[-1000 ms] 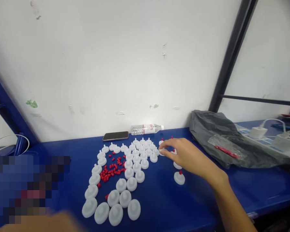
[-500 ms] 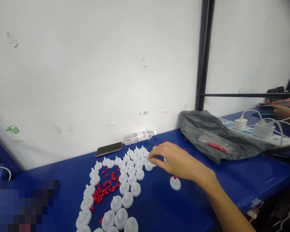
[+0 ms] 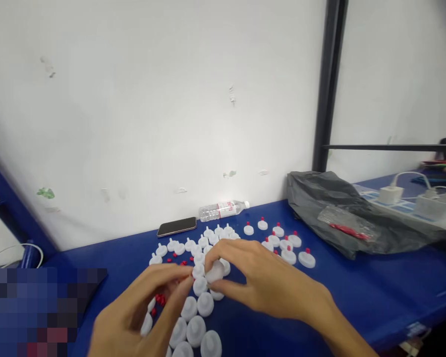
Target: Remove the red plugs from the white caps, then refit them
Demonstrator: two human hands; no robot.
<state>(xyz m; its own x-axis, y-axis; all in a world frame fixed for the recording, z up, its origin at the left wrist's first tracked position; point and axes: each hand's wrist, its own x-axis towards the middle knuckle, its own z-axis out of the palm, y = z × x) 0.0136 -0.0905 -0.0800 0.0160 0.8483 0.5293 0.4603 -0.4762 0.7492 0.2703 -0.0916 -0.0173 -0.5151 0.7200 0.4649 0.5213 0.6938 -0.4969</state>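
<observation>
My right hand (image 3: 256, 272) holds a white round cap (image 3: 215, 271) between thumb and fingers, above the rows of white caps. Just left of it, my left hand (image 3: 144, 302) is pinched, its fingertips close to the held cap; a bit of red shows between them, likely one of the small red pieces, partly hidden. Loose red pieces (image 3: 160, 299) lie on the blue table behind the left hand. Many white caps with bare nozzles (image 3: 196, 331) stand around them. To the right, several white caps with red tips (image 3: 306, 258) stand apart.
A phone (image 3: 177, 226) and a clear bottle (image 3: 223, 210) lie near the wall. A grey plastic bag (image 3: 308, 198) with a small clear bag of red pieces (image 3: 349, 230) is at the right, beside a power strip (image 3: 409, 208) with plugs.
My left hand has come into view, pinched. My right hand has moved nearer and now holds a white cap. The view has shifted slightly, and the red-tipped caps are less covered.
</observation>
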